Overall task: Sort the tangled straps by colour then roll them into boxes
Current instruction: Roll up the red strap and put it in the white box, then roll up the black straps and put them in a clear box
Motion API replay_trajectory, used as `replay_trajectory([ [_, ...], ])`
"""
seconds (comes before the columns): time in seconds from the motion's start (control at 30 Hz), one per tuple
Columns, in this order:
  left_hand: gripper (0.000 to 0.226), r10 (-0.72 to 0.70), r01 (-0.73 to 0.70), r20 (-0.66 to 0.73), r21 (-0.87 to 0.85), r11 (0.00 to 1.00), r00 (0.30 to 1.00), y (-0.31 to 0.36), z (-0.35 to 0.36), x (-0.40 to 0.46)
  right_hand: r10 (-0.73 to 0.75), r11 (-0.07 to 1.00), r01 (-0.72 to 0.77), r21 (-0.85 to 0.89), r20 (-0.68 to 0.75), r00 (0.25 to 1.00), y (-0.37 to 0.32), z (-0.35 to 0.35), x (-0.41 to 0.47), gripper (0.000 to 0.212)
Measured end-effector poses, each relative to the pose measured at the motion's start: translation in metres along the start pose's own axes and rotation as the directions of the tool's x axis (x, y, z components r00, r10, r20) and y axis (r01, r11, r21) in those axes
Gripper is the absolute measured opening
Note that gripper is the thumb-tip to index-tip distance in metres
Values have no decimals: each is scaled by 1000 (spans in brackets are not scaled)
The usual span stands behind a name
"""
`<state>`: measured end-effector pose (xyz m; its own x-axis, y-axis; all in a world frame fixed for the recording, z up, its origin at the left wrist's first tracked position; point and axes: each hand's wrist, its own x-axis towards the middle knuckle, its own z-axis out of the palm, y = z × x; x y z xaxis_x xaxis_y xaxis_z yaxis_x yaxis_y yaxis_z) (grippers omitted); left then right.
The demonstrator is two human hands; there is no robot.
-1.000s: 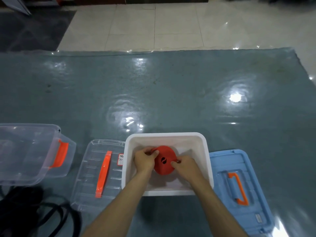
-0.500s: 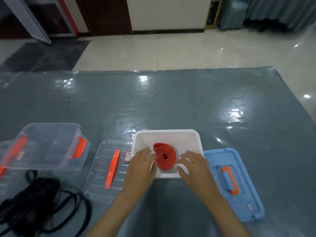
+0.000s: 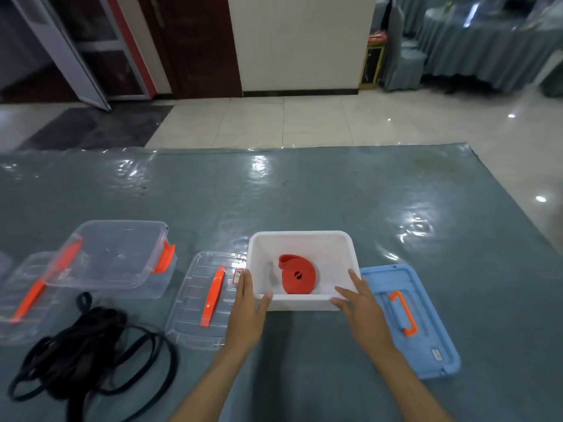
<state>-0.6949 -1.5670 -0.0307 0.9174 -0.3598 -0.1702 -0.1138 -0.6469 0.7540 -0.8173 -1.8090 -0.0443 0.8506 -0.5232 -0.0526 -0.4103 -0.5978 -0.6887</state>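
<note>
Grey-blue glossy table cover (image 3: 304, 193) — bordered by pale tiled floor (image 3: 304, 123). Background: white wall (image 3: 298, 41), dark door (image 3: 195, 41), draped chairs (image 3: 402, 50).

Clear lid (image 3: 29, 295) at far left: cut off by the picture's left edge, partly hidden under the clear box (image 3: 114, 257). Black straps (image 3: 82, 351): tangle too dense to count. Label (image 3: 237, 275) on the second clear lid (image 3: 204, 300): print too small to read. Both forearms: cut off at the near edge.
</note>
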Motion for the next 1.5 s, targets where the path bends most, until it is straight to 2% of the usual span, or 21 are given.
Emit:
replay_trajectory([
  [0.1,80,22,-22,1,19,1000,1000,-3,-5,3,11,998,-10,-57,20,1000,-3,1,0,41],
  [0.17,78,39,-41,31,63,997,999,-7,-15,7,18,978,-10,-210,33,999,-7,1,-1,45],
  [0.23,73,84,-91,44,195,977,996,-13,-29,9,-33,957,31,-289,0,999,-17,-1,-5,46],
  [0.33,59,178,-175,37,474,863,983,-16,-54,-6,-229,937,211,-278,-36,973,-48,0,-12,37],
  [0.47,44,194,-166,12,576,801,981,-17,-90,-40,-344,897,372,-237,154,926,-102,7,-26,25],
  [0.53,45,192,-140,-13,635,760,981,-30,-104,-54,-381,873,431,-230,230,895,-124,18,-34,24],
  [0.67,43,76,-15,-65,654,757,995,-58,-133,-73,-399,861,468,-198,309,864,-158,51,-44,27],
  [0.77,39,16,59,-106,664,745,994,-89,-157,-82,-391,881,454,-129,341,855,-185,85,-49,26],
  [0.9,34,-40,113,-122,685,720,992,-141,-201,-83,-357,895,429,-127,376,855,-224,137,-54,24],
  [1.07,41,-21,86,-104,681,727,994,-204,-265,-71,-266,925,349,-147,405,875,-277,207,-63,18],
  [1.17,48,-4,60,-89,630,774,996,-234,-302,-57,-182,935,300,-187,472,863,-299,253,-70,18],
  [1.27,52,42,-2,-54,595,804,998,-259,-331,-41,-105,957,221,-190,482,870,-312,289,-78,31],
  [1.4,51,91,-131,100,539,832,991,-285,-352,-16,48,987,33,-159,482,875,-332,319,-84,65],
  [1.5,42,114,-190,170,546,816,979,-293,-357,-3,98,981,-12,-193,445,890,-338,341,-80,72],
])
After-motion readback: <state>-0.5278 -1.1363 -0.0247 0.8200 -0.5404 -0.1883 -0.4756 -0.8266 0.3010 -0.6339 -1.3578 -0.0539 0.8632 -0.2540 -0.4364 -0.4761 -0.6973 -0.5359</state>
